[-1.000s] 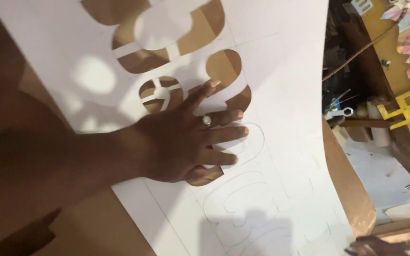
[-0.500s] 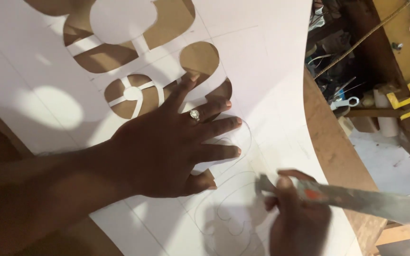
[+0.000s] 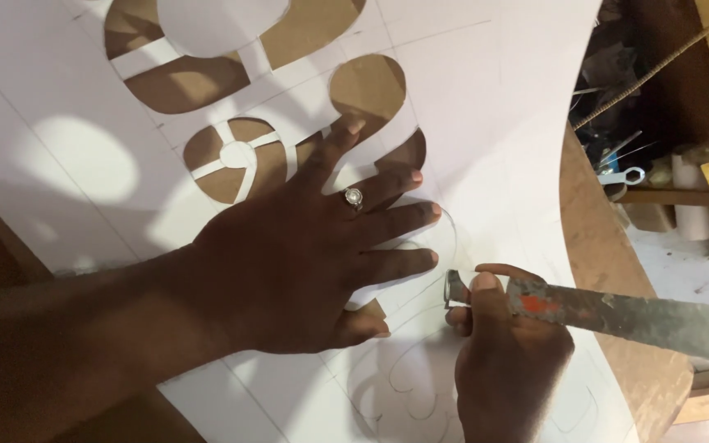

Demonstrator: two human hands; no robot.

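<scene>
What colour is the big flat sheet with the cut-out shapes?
White; the large cut-out sheet shows brown through its holes, seen in the head view.

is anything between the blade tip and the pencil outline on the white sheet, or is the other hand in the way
Nothing visible blocks it. The right hand holds the blade with its tip right at the pencil outline on the sheet. The left hand lies flat beside it, fingertips just short of the tip.

The left hand (image 3: pixel 305 262) lies flat on the white sheet (image 3: pixel 502 98) and blocks its middle. The right hand (image 3: pixel 506 361) with a long metal blade (image 3: pixel 642 316) blocks the near right. The far right sheet is open.
</scene>
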